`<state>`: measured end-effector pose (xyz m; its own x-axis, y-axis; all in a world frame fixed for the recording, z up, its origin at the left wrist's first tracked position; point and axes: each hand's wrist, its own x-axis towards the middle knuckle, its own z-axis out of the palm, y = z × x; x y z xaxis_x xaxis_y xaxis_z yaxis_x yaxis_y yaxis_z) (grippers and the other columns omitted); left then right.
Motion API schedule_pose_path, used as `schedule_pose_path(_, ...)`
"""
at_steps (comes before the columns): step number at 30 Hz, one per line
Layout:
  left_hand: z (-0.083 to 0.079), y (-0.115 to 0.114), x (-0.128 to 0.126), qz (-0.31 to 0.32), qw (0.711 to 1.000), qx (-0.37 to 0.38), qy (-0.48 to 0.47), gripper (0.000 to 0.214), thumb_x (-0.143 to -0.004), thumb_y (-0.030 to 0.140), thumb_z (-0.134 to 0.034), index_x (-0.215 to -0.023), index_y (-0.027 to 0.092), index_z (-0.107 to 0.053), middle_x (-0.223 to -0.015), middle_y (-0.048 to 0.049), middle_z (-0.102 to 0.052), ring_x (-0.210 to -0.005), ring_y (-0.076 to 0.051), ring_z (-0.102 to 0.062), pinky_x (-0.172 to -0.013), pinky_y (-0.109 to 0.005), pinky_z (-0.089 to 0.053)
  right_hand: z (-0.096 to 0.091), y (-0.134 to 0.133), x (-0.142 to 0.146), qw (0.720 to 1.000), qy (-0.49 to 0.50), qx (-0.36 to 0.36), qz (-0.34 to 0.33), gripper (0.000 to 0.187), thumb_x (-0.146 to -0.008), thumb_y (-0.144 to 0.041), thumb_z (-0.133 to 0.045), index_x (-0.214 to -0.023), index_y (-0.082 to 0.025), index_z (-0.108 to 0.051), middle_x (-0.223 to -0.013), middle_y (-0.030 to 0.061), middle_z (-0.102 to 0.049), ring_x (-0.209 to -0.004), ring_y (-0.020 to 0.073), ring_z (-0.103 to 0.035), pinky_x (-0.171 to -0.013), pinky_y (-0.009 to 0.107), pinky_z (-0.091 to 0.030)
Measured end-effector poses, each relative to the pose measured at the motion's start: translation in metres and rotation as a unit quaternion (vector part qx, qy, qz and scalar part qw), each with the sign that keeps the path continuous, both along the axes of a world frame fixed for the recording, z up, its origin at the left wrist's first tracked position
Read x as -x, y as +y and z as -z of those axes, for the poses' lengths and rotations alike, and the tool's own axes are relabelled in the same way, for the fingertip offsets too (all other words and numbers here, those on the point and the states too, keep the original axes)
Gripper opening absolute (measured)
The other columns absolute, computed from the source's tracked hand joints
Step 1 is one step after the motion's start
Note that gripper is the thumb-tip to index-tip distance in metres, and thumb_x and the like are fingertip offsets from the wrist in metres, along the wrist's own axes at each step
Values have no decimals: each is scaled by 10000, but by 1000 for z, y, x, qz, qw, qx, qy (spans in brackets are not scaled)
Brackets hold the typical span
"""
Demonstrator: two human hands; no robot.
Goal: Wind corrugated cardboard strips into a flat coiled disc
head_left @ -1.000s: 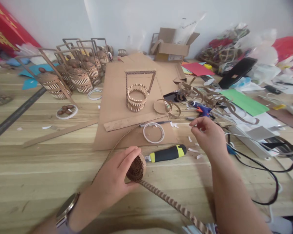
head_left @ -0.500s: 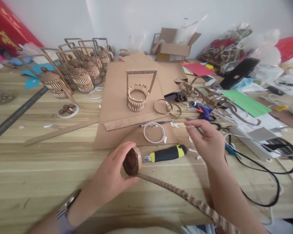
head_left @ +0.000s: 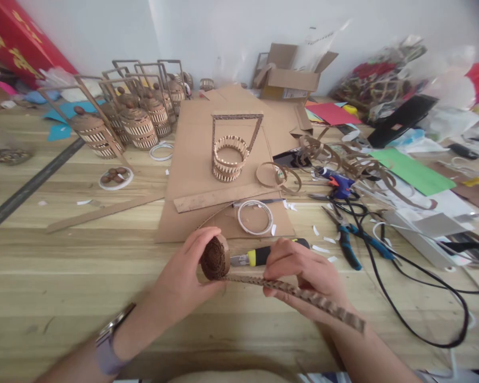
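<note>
A tightly wound coil of corrugated cardboard strip (head_left: 214, 259) is gripped between the thumb and fingers of my left hand (head_left: 189, 266). From its lower edge the loose end of the cardboard strip (head_left: 323, 303) runs off to the right. My right hand (head_left: 303, 268) pinches that strip between thumb and fingers, partway along. Behind my right hand lies a utility knife (head_left: 257, 256) with a black and yellow handle, partly covered by the hand. Just beyond the knife, a white ring (head_left: 255, 217) rests on a sheet of cardboard (head_left: 183, 127).
A small slatted basket with a tall handle (head_left: 229, 158) stands on the cardboard. Several lidded lantern-like baskets (head_left: 139, 125) are at the back left, near a dish of brown balls (head_left: 115, 178). Pliers (head_left: 345, 239), a blue glue gun (head_left: 339, 183) and black cables (head_left: 383, 298) lie to the right.
My right hand has come down and left from above the table and now pinches the strip. The strip's free end sits higher. My left hand keeps its hold on the coil.
</note>
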<state>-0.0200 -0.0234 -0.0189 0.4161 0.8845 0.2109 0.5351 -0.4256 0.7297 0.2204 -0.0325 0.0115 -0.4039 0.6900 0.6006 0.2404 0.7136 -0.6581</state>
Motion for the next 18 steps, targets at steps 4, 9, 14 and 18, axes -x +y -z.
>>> schedule_pose_path(4,-1,0,0,29,999,-21,19,707,-746,106,-736,-1360,270,-425,-1380,-120,-536,-1292,-295,-542,-1044,-488,-518,0,-2,1,999,1,-5,44,46,-919,-285,-661,-946,-251,-674,-787,27,-704,-712,175,-681,-632,298,-564)
schedule_pose_path(9,-4,-3,-3,75,994,-41,66,690,-747,120,-761,-1346,259,-448,-1387,-127,-546,-1270,-298,-567,-1043,-470,-521,5,2,5,997,37,15,64,69,-927,-296,-660,-911,-233,-683,-761,26,-691,-697,170,-666,-612,292,-551)
schedule_pose_path(14,-6,-6,-3,115,984,-86,106,708,-747,60,-707,-1365,260,-425,-1397,-131,-559,-1240,-296,-597,-1018,-456,-540,13,6,10,996,49,43,54,83,-931,-294,-658,-888,-224,-675,-773,27,-701,-713,165,-656,-633,293,-543)
schedule_pose_path(18,-5,-7,-2,124,977,-129,116,688,-750,53,-697,-1355,243,-428,-1361,-137,-588,-1209,-303,-612,-994,-458,-553,17,8,12,995,44,76,52,150,-941,-333,-642,-862,-212,-680,-749,28,-682,-703,164,-646,-632,290,-535)
